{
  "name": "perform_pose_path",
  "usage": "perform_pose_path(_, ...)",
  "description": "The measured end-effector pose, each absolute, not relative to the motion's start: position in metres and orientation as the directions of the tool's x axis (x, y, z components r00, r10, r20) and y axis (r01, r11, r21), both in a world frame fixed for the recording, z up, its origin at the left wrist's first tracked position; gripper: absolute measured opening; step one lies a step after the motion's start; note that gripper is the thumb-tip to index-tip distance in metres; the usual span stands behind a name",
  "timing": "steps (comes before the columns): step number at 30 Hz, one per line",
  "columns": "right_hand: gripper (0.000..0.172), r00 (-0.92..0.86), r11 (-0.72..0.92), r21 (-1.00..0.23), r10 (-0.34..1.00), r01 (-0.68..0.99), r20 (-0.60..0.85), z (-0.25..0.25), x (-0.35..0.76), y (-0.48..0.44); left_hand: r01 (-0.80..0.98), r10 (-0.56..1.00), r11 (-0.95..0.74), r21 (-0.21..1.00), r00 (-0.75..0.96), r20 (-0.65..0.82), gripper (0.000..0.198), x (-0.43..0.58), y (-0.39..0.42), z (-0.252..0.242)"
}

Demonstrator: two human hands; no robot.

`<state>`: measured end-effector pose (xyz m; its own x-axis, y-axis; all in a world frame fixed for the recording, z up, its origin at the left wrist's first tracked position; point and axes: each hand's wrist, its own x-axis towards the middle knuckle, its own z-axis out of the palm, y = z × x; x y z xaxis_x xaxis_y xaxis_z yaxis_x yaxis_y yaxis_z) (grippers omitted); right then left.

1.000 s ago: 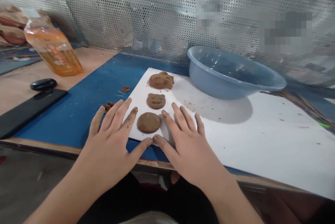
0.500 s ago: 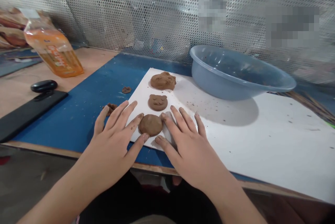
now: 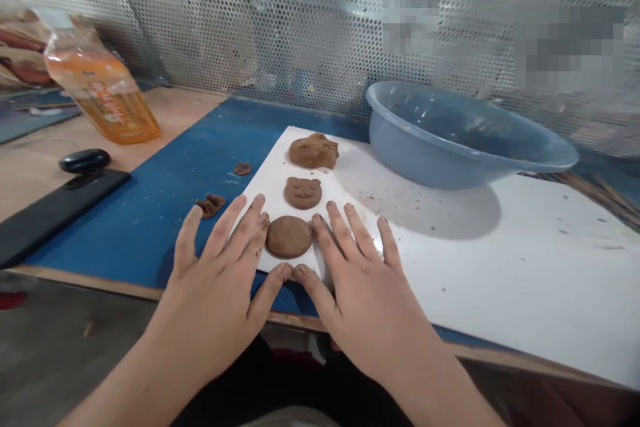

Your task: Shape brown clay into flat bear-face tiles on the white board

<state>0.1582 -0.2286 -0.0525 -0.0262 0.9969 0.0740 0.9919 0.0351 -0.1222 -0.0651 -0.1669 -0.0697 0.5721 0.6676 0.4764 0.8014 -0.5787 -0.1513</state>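
The left grip (image 3: 215,280) and the right grip (image 3: 367,287) are framing a plain clay disc (image 3: 289,237) with fingers spread; neither is pinching anything. The thumbs are nearly meeting at the disc's near side. The left forefinger is lying at the disc's left edge and the right forefinger at its right edge; whether either is pressing cannot be told from this view. The disc is lying flat between the grips on a white sheet (image 3: 500,287).

Just beyond the disc, a bear-faced piece (image 3: 303,194) is lying face up. Farther out in the same line, a rough clay lump (image 3: 313,151) is sitting on the sheet.

Status, judged by shape: the bear-faced piece is appearing complete, with ears and features in place. The disc is appearing rounded and smoothed, but is carrying no ears or markings. The lump is remaining unformed.

Near the left grip's fingertips, a crumbled clay scrap (image 3: 210,205) is lying on the blue tabletop (image 3: 185,160); a smaller fragment (image 3: 243,168) is lying beyond it. Past the right grip, a blue basin (image 3: 425,160) is standing. Far left of the grips, a bottle of orange liquid (image 3: 107,104) is standing.
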Motion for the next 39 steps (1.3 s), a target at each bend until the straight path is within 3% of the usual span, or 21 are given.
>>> perform_pose_path(15, 0.093, 0.0, 0.019, -0.176, 0.994, 0.984, 0.105, -0.054, 0.147, -0.231, 0.84, 0.734, -0.538, -0.068, 0.506, 0.454, 0.068, -0.058, -0.173, -0.074)
perform_pose_path(22, 0.081, -0.034, 0.062, -0.182, 0.988, 0.981, 0.153, -0.054, 0.138, -0.231, 0.838, 0.704, -0.543, -0.059, 0.492, 0.511, 0.067, -0.051, -0.181, -0.071)
perform_pose_path(33, 0.091, 0.006, 0.017, -0.184, 0.992, 0.983, 0.124, -0.055, 0.141, -0.235, 0.852, 0.737, -0.524, -0.017, 0.463, 0.492, 0.067, -0.052, -0.184, -0.074)
perform_pose_path(39, 0.083, -0.017, 0.042, -0.181, 0.99, 0.983, 0.139, -0.054, 0.136, -0.232, 0.839, 0.716, -0.543, -0.035, 0.484, 0.503, 0.067, -0.048, -0.183, -0.074)
